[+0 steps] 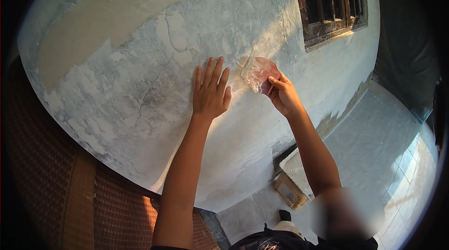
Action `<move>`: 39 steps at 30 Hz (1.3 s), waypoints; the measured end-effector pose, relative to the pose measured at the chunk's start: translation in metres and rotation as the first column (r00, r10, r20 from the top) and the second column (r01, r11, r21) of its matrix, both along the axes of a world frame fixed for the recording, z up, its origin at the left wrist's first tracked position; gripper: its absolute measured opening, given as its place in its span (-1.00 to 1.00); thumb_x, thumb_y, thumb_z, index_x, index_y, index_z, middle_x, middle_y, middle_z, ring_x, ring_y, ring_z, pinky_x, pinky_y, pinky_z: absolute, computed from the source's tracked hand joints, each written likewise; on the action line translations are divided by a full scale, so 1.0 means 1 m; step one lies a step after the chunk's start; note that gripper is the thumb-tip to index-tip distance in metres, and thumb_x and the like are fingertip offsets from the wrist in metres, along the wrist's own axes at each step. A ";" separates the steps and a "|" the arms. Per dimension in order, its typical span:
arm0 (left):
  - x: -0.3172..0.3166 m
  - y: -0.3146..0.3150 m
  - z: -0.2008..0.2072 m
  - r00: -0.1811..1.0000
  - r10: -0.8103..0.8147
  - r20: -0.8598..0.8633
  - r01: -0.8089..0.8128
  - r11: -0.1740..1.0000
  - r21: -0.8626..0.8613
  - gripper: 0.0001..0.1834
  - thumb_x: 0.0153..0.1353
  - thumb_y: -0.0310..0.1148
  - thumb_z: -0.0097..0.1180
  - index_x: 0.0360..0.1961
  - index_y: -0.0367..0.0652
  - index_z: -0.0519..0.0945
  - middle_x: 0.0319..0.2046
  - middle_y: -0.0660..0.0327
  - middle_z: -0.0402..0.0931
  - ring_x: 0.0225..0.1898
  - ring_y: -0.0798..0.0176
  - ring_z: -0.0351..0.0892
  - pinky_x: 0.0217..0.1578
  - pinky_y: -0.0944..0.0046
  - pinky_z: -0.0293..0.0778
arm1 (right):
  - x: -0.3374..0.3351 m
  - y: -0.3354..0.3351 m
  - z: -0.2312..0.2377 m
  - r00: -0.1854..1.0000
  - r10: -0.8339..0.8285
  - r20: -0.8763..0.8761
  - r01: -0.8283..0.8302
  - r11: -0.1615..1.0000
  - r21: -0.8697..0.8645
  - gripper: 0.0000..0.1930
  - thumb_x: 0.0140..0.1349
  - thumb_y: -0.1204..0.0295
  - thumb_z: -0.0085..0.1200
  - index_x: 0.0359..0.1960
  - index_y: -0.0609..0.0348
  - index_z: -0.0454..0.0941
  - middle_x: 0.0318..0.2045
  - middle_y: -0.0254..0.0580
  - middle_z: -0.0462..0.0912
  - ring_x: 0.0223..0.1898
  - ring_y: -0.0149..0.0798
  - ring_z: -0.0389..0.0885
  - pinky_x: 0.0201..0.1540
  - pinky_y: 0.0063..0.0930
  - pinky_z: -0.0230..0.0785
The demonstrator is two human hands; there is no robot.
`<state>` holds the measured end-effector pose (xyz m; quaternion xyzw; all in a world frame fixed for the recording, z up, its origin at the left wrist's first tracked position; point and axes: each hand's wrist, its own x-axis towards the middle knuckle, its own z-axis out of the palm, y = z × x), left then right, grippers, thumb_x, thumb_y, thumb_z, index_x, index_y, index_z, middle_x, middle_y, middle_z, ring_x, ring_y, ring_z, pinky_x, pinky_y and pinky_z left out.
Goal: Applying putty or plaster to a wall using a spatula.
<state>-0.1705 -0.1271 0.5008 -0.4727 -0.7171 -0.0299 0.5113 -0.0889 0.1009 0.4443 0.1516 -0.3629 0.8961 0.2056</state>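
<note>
My left hand [211, 92] lies flat on the wall with its fingers stretched upward. To its right, my right hand [282, 94] grips a reddish, translucent scraper [263, 73] between thumb and fingers. Whitish residue covers much of the scraper's left part, and its left edge is against the wall [154, 77]. Patches of grey-blue, white and beige show on the wall, with peeling flakes and cracks. A rounded outline of raised coating [176, 32] stands out above my left hand.
A dark wooden window [329, 4] with panes is set in the wall at the upper right. Below my right forearm stands a beige plastic stool [291, 193] with a whitish top. Grey floor tiles [360, 142] lie at right, a woven brown surface [119, 198] at lower left. A dark sheet [402, 44] hangs far right.
</note>
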 end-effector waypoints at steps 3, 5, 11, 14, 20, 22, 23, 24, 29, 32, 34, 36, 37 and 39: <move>-0.001 -0.025 0.028 0.997 0.037 -0.064 -0.035 0.999 0.025 -0.42 0.24 -0.27 -0.03 0.30 -0.10 0.24 0.46 0.07 0.07 0.48 -0.09 -0.01 0.40 -0.29 -0.13 | -0.004 -0.024 0.033 1.000 0.016 -0.023 -0.016 1.000 0.019 -0.75 0.41 0.59 -0.14 0.08 0.31 0.40 0.00 -0.05 0.57 0.01 -0.23 0.61 0.09 -0.29 0.55; -0.002 -0.041 0.045 0.992 0.057 -0.110 -0.052 0.998 0.046 -0.45 0.27 -0.27 -0.06 0.28 -0.09 0.25 0.45 0.07 0.08 0.48 -0.09 -0.01 0.40 -0.29 -0.13 | 0.000 -0.042 0.059 1.000 -0.011 -0.020 0.010 0.999 -0.044 -0.74 0.43 0.60 -0.18 0.10 0.33 0.38 0.02 -0.06 0.56 0.01 -0.24 0.61 0.09 -0.30 0.56; -0.003 -0.095 0.096 0.965 0.123 -0.231 -0.095 0.987 0.128 -0.50 0.29 -0.27 -0.09 0.26 -0.09 0.28 0.44 0.05 0.11 0.48 -0.10 0.02 0.40 -0.28 -0.13 | 0.002 -0.088 0.116 0.995 -0.037 -0.097 0.041 0.998 0.045 -0.71 0.44 0.60 -0.20 0.15 0.34 0.34 0.06 -0.04 0.53 0.04 -0.22 0.59 0.14 -0.30 0.54; -0.005 -0.131 0.123 0.937 0.165 -0.309 -0.110 0.976 0.187 -0.52 0.30 -0.28 -0.11 0.25 -0.09 0.29 0.42 0.03 0.14 0.47 -0.12 0.04 0.39 -0.28 -0.13 | 0.001 -0.118 0.144 0.989 -0.030 -0.147 0.041 0.996 0.075 -0.70 0.44 0.60 -0.21 0.16 0.33 0.33 0.08 -0.03 0.51 0.05 -0.23 0.58 0.16 -0.31 0.53; -0.004 -0.197 0.155 0.889 0.245 -0.388 -0.132 0.946 0.295 -0.58 0.36 -0.28 -0.16 0.20 -0.13 0.31 0.40 -0.02 0.17 0.44 -0.19 0.07 0.37 -0.29 -0.09 | -0.002 -0.180 0.177 0.975 -0.053 -0.214 0.078 0.991 0.113 -0.70 0.44 0.61 -0.22 0.16 0.36 0.34 0.03 -0.09 0.55 0.00 -0.27 0.60 0.13 -0.36 0.51; -0.006 -0.217 0.159 0.879 0.271 -0.393 -0.140 0.933 0.332 -0.60 0.37 -0.27 -0.17 0.18 -0.15 0.32 0.40 -0.04 0.17 0.44 -0.21 0.06 0.36 -0.30 -0.08 | -0.008 -0.198 0.182 0.968 -0.061 -0.244 0.093 0.988 0.121 -0.71 0.44 0.61 -0.21 0.14 0.38 0.37 -0.01 -0.10 0.58 -0.03 -0.29 0.61 0.11 -0.39 0.50; -0.006 -0.226 0.162 0.874 0.278 -0.399 -0.143 0.931 0.336 -0.60 0.37 -0.27 -0.17 0.18 -0.15 0.32 0.40 -0.04 0.17 0.44 -0.21 0.06 0.36 -0.30 -0.08 | -0.012 -0.208 0.184 0.952 -0.117 -0.282 0.162 0.976 0.145 -0.72 0.43 0.61 -0.19 0.12 0.39 0.40 -0.05 -0.12 0.61 -0.04 -0.32 0.62 0.07 -0.43 0.48; -0.007 -0.236 0.166 0.867 0.283 -0.409 -0.142 0.928 0.343 -0.61 0.37 -0.27 -0.18 0.17 -0.16 0.32 0.40 -0.05 0.17 0.44 -0.21 0.06 0.36 -0.30 -0.08 | -0.017 -0.219 0.185 0.932 -0.171 -0.321 0.232 0.959 0.163 -0.73 0.42 0.60 -0.16 0.10 0.39 0.43 -0.10 -0.14 0.64 -0.06 -0.35 0.62 0.03 -0.48 0.45; -0.007 -0.260 0.189 0.845 0.300 -0.442 -0.123 0.914 0.386 -0.62 0.39 -0.25 -0.19 0.15 -0.18 0.32 0.39 -0.06 0.17 0.43 -0.22 0.06 0.35 -0.33 -0.08 | -0.017 -0.271 0.185 0.661 -0.533 -0.528 0.725 0.636 0.265 -0.70 0.36 0.64 -0.09 0.10 0.32 0.48 -0.24 -0.04 0.68 -0.25 -0.27 0.67 -0.17 -0.52 0.45; -0.013 -0.269 0.194 0.825 0.279 -0.492 -0.067 0.912 0.405 -0.63 0.41 -0.23 -0.21 0.13 -0.19 0.32 0.38 -0.09 0.17 0.42 -0.24 0.09 0.34 -0.34 -0.08 | -0.006 -0.301 0.185 0.545 -0.601 -0.584 0.837 0.424 0.345 -0.66 0.28 0.71 -0.07 0.07 0.26 0.53 -0.20 0.12 0.69 -0.28 -0.02 0.73 -0.22 -0.41 0.53; -0.023 -0.271 0.188 0.833 0.228 -0.504 0.007 0.907 0.421 -0.63 0.42 -0.22 -0.21 0.14 -0.19 0.29 0.36 -0.13 0.19 0.41 -0.27 0.11 0.33 -0.35 -0.06 | -0.023 -0.318 0.180 0.239 -0.630 -0.739 0.962 0.260 0.090 -0.63 0.23 0.75 -0.05 0.07 0.29 0.52 -0.09 0.18 0.67 -0.08 0.08 0.70 -0.06 -0.29 0.56; -0.023 -0.272 0.186 0.826 0.217 -0.521 0.033 0.903 0.428 -0.63 0.41 -0.22 -0.21 0.14 -0.19 0.28 0.35 -0.14 0.21 0.40 -0.27 0.11 0.32 -0.34 -0.05 | -0.031 -0.328 0.175 0.240 -0.630 -0.738 0.967 0.222 0.124 -0.58 0.18 0.78 -0.05 0.09 0.31 0.51 -0.02 0.20 0.63 0.06 0.12 0.62 0.06 -0.18 0.53; -0.024 -0.273 0.185 0.819 0.211 -0.533 0.052 0.899 0.436 -0.62 0.41 -0.22 -0.21 0.14 -0.19 0.27 0.34 -0.15 0.22 0.40 -0.27 0.11 0.31 -0.34 -0.04 | -0.037 -0.332 0.175 0.192 -0.635 -0.748 0.979 0.180 0.098 -0.57 0.15 0.79 -0.05 0.09 0.34 0.51 0.01 0.20 0.61 0.09 0.13 0.60 0.09 -0.17 0.52; -0.025 -0.274 0.185 0.821 0.202 -0.535 0.066 0.896 0.439 -0.63 0.41 -0.22 -0.20 0.14 -0.18 0.26 0.34 -0.14 0.23 0.40 -0.28 0.12 0.31 -0.34 -0.03 | -0.044 -0.339 0.173 0.148 -0.637 -0.757 0.987 0.140 0.075 -0.56 0.13 0.80 -0.04 0.09 0.36 0.51 0.04 0.21 0.60 0.13 0.13 0.57 0.12 -0.17 0.50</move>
